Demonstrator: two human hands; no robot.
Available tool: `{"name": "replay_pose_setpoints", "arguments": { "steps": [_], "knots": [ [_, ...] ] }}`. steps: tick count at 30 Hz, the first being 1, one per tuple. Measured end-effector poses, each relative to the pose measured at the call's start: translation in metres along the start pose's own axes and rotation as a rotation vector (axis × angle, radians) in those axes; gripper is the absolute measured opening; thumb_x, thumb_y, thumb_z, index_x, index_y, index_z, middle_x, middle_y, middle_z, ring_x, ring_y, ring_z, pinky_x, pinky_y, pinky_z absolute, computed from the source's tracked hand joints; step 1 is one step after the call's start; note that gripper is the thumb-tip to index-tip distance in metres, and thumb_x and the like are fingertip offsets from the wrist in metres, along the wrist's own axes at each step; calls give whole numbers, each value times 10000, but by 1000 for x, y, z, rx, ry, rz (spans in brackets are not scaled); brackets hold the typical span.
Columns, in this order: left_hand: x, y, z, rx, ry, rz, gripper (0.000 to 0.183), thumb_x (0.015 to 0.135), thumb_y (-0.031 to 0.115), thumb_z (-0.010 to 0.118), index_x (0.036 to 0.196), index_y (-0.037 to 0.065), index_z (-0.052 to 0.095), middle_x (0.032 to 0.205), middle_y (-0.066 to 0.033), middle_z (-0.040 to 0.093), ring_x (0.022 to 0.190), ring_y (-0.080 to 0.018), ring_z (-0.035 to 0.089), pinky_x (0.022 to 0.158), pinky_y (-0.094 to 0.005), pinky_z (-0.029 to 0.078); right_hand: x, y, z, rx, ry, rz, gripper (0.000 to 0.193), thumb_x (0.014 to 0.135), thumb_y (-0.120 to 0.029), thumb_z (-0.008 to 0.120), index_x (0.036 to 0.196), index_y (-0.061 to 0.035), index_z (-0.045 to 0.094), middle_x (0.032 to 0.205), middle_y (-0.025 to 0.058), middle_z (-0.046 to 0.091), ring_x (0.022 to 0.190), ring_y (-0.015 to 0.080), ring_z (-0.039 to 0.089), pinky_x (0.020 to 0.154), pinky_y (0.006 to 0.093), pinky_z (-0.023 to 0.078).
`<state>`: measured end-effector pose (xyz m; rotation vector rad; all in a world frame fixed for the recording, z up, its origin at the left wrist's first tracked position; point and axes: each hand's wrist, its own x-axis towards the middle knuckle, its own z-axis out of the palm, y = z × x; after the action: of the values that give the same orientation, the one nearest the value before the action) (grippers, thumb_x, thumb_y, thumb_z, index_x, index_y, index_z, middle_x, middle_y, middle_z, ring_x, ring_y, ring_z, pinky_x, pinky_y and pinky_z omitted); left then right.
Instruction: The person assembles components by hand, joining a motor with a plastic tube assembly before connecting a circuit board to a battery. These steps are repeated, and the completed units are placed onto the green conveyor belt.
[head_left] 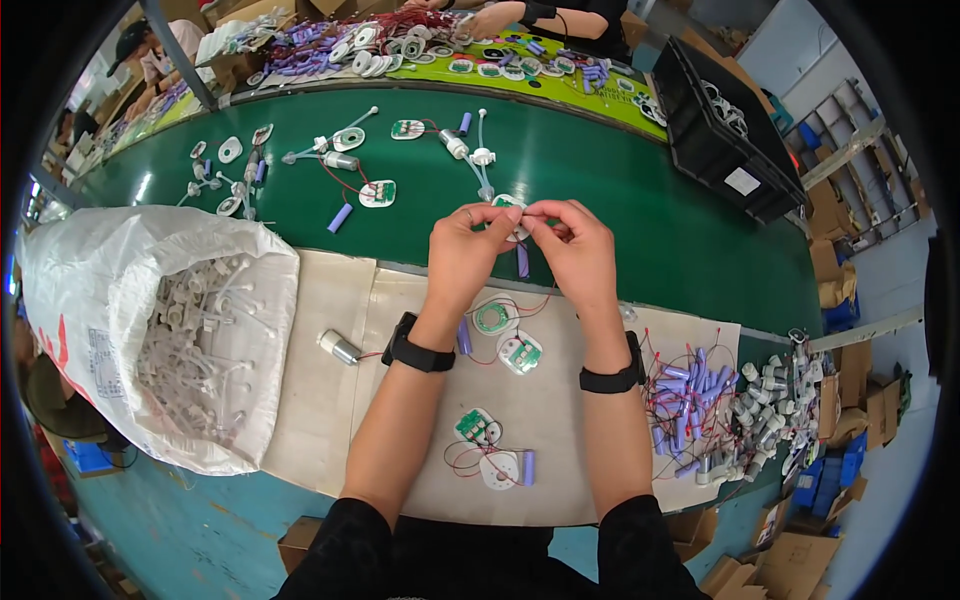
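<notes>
Both hands meet over the near part of the green belt. My left hand is closed, thumb and finger pinching a small white plate with a green circuit board. My right hand pinches at the plate's right side; what lies between its fingertips is too small to make out. A purple battery cell shows just below the fingers. Between my forearms on the beige board lie a round green circuit board on a white disc, another plate with a circuit board and a purple cell.
A white sack of translucent plastic parts stands left. Wired purple cells and small motors are heaped right. Partly wired assemblies lie on the belt. A black crate stands far right; another person's hand works beyond.
</notes>
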<state>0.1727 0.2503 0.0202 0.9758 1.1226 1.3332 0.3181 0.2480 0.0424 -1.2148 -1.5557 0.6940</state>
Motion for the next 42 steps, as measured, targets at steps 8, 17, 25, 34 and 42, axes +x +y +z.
{"name": "replay_pose_setpoints", "arguments": {
  "steps": [8,17,25,34,42],
  "knots": [
    [-4,0,7,-192,-60,-11,270,962,115,658,1165,-62,649,1067,-96,657,921,-143,668,790,-272,618,2,4,-4,-104,24,91,127,857,-91,744,967,-27,749,983,33,673,740,101,598,671,237,490],
    [0,-3,5,-394,-67,-135,360,985,28,573,1328,-54,503,1162,-115,639,1013,-177,664,854,-302,612,0,7,-1,-161,53,-44,123,822,-60,746,942,-37,758,1356,94,566,1024,204,643,853,337,538],
    [-1,-7,8,-392,-55,-93,320,981,38,586,1286,-42,535,1156,-105,639,1022,-167,657,857,-299,612,-1,5,2,-153,74,-81,113,820,-42,732,930,-32,756,1402,115,550,1090,249,639,888,364,543],
    [-5,-3,10,-269,-36,-7,299,983,22,565,1278,-29,565,1160,-95,652,1004,-142,658,805,-258,598,-3,4,3,-199,73,-100,118,833,-32,702,941,-10,744,1418,135,571,922,226,700,818,311,547],
    [-6,-6,13,-289,-19,-10,299,982,27,573,1277,-21,574,1141,-91,656,987,-133,658,815,-254,596,-4,2,8,-182,54,-50,115,836,-30,689,937,8,729,1373,107,614,860,197,701,757,303,549]
  ]
}}
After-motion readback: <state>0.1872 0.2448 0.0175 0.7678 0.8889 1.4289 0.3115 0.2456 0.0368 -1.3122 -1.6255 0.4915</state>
